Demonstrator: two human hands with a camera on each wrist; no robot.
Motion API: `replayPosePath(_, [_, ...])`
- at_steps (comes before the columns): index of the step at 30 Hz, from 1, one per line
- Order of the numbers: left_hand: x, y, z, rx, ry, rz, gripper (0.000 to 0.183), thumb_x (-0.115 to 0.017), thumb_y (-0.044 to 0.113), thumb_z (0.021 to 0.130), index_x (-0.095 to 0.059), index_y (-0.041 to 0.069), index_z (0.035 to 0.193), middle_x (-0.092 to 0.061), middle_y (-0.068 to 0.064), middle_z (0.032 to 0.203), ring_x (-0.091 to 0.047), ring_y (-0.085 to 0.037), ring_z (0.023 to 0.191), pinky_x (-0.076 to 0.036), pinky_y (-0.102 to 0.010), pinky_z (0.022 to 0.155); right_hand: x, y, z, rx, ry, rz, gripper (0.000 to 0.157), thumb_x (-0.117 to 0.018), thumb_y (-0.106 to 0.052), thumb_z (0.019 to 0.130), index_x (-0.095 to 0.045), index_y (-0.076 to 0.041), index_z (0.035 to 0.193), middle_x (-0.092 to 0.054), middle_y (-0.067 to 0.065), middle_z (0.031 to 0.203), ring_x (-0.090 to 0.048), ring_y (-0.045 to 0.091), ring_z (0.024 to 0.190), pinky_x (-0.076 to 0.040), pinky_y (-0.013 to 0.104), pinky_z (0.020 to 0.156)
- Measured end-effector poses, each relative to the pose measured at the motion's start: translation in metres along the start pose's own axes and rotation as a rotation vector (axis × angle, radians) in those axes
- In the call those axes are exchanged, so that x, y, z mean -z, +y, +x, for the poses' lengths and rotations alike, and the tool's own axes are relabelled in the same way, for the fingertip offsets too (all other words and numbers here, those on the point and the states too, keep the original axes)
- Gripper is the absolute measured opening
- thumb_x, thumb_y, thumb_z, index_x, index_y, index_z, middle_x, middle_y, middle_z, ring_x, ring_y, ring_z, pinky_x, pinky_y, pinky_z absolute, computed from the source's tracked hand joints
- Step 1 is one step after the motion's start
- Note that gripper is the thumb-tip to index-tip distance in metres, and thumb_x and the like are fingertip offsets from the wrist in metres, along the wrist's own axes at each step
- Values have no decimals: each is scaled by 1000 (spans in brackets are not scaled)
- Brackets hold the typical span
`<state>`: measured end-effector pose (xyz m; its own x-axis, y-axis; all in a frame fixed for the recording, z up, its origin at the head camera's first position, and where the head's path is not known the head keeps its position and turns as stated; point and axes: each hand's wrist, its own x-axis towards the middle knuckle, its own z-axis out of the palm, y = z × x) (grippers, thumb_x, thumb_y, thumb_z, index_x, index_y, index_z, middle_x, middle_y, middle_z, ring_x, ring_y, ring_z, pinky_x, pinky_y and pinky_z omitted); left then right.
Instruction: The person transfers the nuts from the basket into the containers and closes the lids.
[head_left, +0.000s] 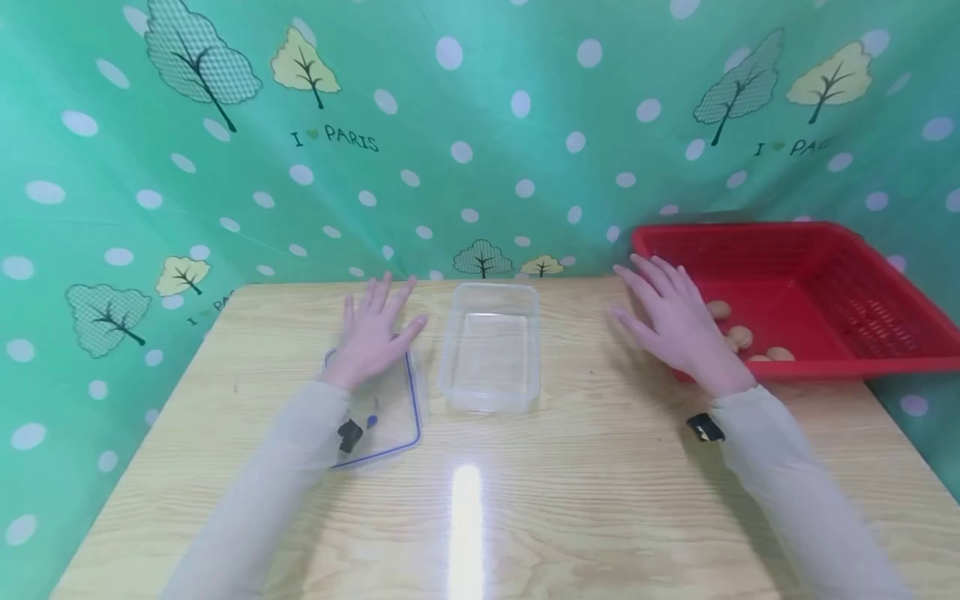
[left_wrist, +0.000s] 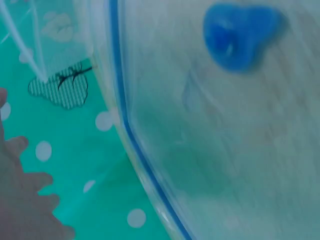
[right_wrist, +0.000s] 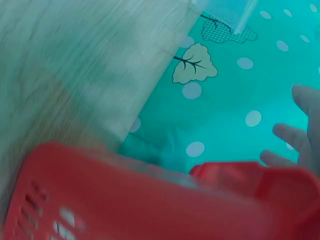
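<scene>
My left hand point(head_left: 375, 337), fingers spread, is above a clear lid point(head_left: 393, 412) with a blue seal line, holding nothing. The left wrist view shows the lid point(left_wrist: 240, 150) with its blue knob point(left_wrist: 235, 37), and finger edges at the left. A clear plastic container point(head_left: 491, 402) stands upright to the right of the lid. My right hand point(head_left: 678, 321), fingers extended, is by the near left corner of a red basket point(head_left: 847, 368), holding nothing. Several small round brown things point(head_left: 740, 337), possibly walnuts, lie in the basket, partly hidden by its front rim and my hand.
Everything stands on a light wooden table point(head_left: 570, 500). A green dotted cloth point(head_left: 480, 125) hangs behind its far edge. The basket's slotted wall point(right_wrist: 125, 200) fills the lower right wrist view. A bright light reflection lies on the near part of the table.
</scene>
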<state>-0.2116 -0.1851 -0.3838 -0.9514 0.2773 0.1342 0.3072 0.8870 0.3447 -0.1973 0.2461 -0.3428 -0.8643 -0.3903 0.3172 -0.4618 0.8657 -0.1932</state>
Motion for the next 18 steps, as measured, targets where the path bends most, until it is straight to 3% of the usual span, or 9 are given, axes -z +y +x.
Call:
replayPosePath(5, [-5, 13, 1, -92, -67, -66, 67, -34, 54, 100, -13, 24, 157, -2, -15, 160, 3, -33, 145, 13, -56, 111, 12, 6, -7, 5, 10, 9, 81, -77, -24, 79, -37, -9, 148, -29, 18, 151, -25, 40, 136, -22, 59, 110])
replayPosePath(10, [-8, 23, 0, -196, -192, -134, 63, -37, 46, 102, -11, 26, 157, -8, -11, 160, -8, -33, 145, 8, -57, 112, 22, 16, -14, -12, 23, 22, 87, -83, -17, 73, -38, -9, 147, -32, 17, 149, -32, 39, 132, -42, 66, 91])
replayPosePath(13, [-10, 26, -1, -243, -249, -157, 63, -36, 45, 103, -10, 25, 157, -12, -13, 159, -14, -34, 144, 3, -62, 111, 25, 25, -19, -34, 19, 30, 87, -84, -17, 72, -39, -10, 147, -34, 16, 148, -35, 39, 129, -45, 66, 87])
replayPosePath(18, [-17, 26, -3, -278, -286, -224, 62, -36, 42, 104, -13, 19, 157, -15, -16, 158, -15, -37, 143, -3, -64, 111, 29, 40, -30, -79, -11, 30, 88, -84, -17, 71, -39, -10, 146, -34, 17, 147, -37, 42, 126, -47, 66, 82])
